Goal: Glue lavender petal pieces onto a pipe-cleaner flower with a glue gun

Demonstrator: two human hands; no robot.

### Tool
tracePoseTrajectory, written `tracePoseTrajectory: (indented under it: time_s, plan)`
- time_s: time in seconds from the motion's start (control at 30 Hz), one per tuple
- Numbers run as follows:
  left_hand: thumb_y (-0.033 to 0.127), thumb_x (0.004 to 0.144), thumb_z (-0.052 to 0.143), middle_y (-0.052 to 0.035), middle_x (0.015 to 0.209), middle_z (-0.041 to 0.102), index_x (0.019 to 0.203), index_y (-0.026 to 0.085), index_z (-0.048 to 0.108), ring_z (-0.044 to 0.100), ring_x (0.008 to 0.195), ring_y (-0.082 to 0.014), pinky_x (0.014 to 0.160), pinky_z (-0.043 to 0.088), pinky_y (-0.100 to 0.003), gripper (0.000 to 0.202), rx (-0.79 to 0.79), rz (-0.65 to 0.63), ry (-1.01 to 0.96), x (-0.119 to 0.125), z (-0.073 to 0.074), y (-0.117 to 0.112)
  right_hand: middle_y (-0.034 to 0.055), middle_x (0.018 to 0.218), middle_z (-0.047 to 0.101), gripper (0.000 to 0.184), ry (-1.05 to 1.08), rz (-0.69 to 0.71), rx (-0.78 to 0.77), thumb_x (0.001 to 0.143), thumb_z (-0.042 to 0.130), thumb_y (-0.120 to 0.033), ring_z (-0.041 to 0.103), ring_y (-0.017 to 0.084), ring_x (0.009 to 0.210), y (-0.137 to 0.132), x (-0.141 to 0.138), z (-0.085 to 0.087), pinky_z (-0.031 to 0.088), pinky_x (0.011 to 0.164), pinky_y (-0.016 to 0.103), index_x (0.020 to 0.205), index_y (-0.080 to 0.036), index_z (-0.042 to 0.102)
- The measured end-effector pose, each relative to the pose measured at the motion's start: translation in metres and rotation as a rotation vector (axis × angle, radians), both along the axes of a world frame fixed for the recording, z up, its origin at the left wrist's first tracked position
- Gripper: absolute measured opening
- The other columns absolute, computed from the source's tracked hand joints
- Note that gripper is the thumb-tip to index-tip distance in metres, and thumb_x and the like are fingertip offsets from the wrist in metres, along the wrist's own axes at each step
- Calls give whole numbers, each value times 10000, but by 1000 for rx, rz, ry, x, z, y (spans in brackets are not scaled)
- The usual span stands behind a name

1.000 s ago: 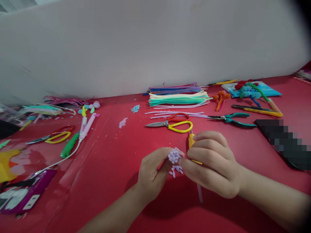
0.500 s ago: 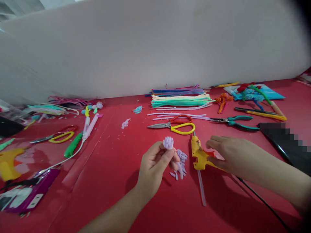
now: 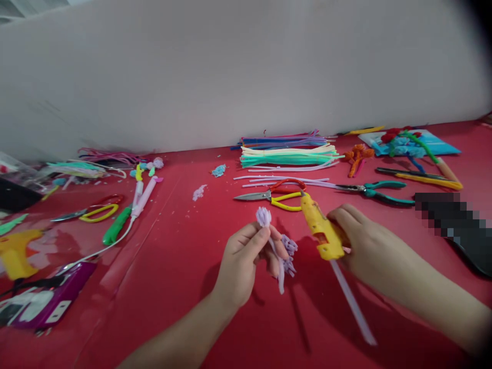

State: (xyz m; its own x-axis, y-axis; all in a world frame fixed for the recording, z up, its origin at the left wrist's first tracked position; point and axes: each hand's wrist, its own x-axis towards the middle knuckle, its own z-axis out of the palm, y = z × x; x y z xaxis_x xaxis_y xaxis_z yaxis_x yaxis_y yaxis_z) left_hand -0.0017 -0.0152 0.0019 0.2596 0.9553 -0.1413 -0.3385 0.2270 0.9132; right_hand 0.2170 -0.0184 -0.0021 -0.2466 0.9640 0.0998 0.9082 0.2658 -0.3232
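My left hand (image 3: 244,259) pinches a small lilac pipe-cleaner flower (image 3: 263,217), its tufted head up and a lilac stem hanging below the fingers. My right hand (image 3: 355,241) is wrapped round the handle of a yellow glue gun (image 3: 320,228), lifted off the table with its nozzle pointing away from me. A long clear glue stick (image 3: 353,302) sticks out of its back end. Just beyond my left fingers lies a pile of short lilac pieces (image 3: 289,246), partly hidden by the hand.
Scissors (image 3: 269,197) lie ahead, with bundles of pipe cleaners (image 3: 288,155) behind them. Green-handled pliers (image 3: 378,192) and a black phone-like object (image 3: 453,230) are to the right. On the left are a second glue gun (image 3: 17,251), other scissors (image 3: 88,211) and a purple box (image 3: 57,302).
My right hand has closed round the glue gun and raised it from the table, tilting it. My left hand still holds the flower, its stem now showing below the fingers.
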Motion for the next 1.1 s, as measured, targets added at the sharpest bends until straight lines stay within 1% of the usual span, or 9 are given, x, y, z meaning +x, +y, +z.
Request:
tracePoseTrajectory:
  time_s: [0.1, 0.2, 0.27, 0.37, 0.53, 0.67, 0.8, 0.97, 1.1]
  plan:
    - [244, 882, 489, -33, 604, 663, 755, 121, 579, 535, 389, -66, 401, 383, -154, 199, -31, 4, 1, 1, 0, 0, 47, 838, 524, 103, 275, 163, 133, 777, 506, -133, 532, 151, 650, -5, -3, 12, 412, 553, 257, 856, -195, 484]
    - [259, 875, 497, -33, 595, 659, 750, 124, 575, 545, 396, -84, 401, 400, -170, 200, -56, 2, 2, 2, -1, 0, 65, 886, 542, 117, 410, 312, 248, 805, 541, -161, 559, 169, 729, -11, -9, 15, 460, 595, 268, 908, -196, 497]
    - [271, 871, 503, -33, 595, 657, 757, 127, 577, 544, 403, -92, 403, 412, -183, 198, -64, 5, -1, 3, -2, 0, 60, 867, 554, 133, 443, 339, 335, 801, 557, -154, 570, 167, 740, -13, -13, 14, 476, 598, 259, 920, -191, 507]
    - [272, 870, 503, -30, 598, 655, 762, 133, 579, 543, 416, -95, 413, 420, -189, 192, -67, -2, -8, 3, -4, -1, 28, 756, 551, 59, 485, 326, 443, 814, 533, -142, 577, 137, 687, -14, -18, 13, 478, 569, 215, 850, -187, 523]
    - [271, 878, 487, -28, 557, 635, 746, 130, 575, 505, 382, -79, 385, 379, -168, 212, -100, -60, -37, 4, -2, -1, 6, 707, 554, 31, 487, 262, 415, 812, 540, -166, 590, 112, 645, -13, -20, 17, 488, 557, 182, 806, -195, 532]
    - [251, 877, 483, -2, 488, 569, 702, 124, 572, 435, 367, -48, 362, 310, -136, 234, -162, -48, -93, 5, 2, -2, 1, 678, 577, 63, 515, 329, 409, 813, 514, -166, 602, 130, 638, -15, -19, 17, 501, 545, 204, 785, -223, 510]
    - [244, 863, 510, 12, 466, 521, 671, 127, 566, 407, 388, -43, 370, 282, -130, 232, -197, -24, -110, 6, 4, -2, 15, 675, 588, 74, 462, 387, 405, 832, 512, -225, 583, 148, 590, -17, -15, 11, 478, 490, 241, 762, -229, 489]
    - [248, 867, 498, 7, 471, 528, 646, 133, 557, 392, 382, -44, 363, 264, -133, 256, -187, -15, -96, 8, 5, -3, 22, 653, 569, 138, 402, 386, 429, 854, 514, -292, 572, 154, 579, -20, -14, 6, 452, 474, 249, 739, -216, 502]
    - [239, 860, 503, 7, 467, 524, 631, 132, 553, 391, 381, -45, 368, 277, -134, 258, -184, -7, -82, 9, 5, -3, 11, 616, 547, 127, 373, 340, 452, 858, 494, -301, 558, 163, 547, -22, -16, 5, 419, 456, 265, 764, -222, 526]
